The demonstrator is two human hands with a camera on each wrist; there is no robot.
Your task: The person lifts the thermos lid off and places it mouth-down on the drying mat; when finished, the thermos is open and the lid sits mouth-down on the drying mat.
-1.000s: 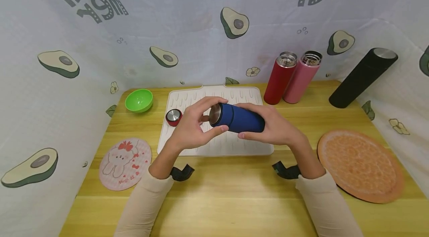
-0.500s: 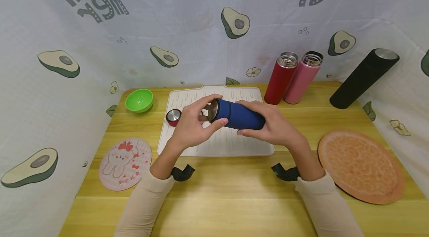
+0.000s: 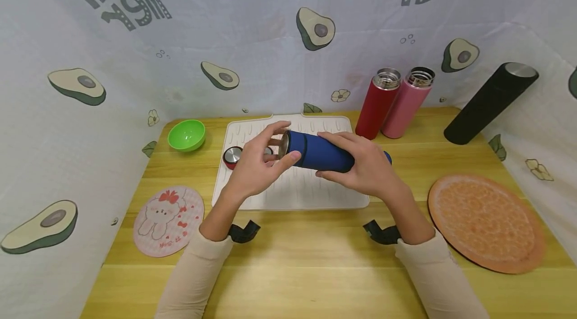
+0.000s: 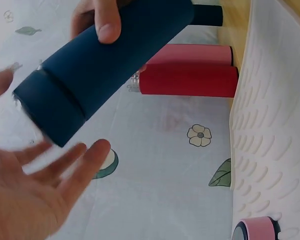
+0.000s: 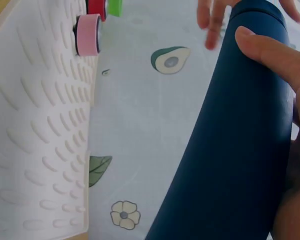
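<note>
My right hand [image 3: 367, 164] grips the body of a blue thermos flask [image 3: 326, 152], its lid end pointing left, tilted above the white drying mat [image 3: 311, 194]. The lid [image 4: 50, 107] is on the flask, with a dark seam below it. Around the lid end, my left hand [image 3: 254, 166] has its fingers spread; the left wrist view shows a gap between most of the fingers and the lid. A red lid [image 3: 232, 156] with a silver top lies on the mat, and a pink lid [image 5: 88, 35] beside it is mostly hidden behind my left fingers in the head view.
Uncapped red flask [image 3: 377, 103] and pink flask [image 3: 407, 103] stand at the back right, with a black flask [image 3: 489, 106] farther right. A green bowl [image 3: 187, 135] is at the back left. Round mats, the bunny one [image 3: 169, 221] and the orange one [image 3: 487, 224], lie either side.
The left fingers have loosened and spread away from the lid. The blue flask has risen slightly and shifted left, and its base now shows beyond my right hand.
</note>
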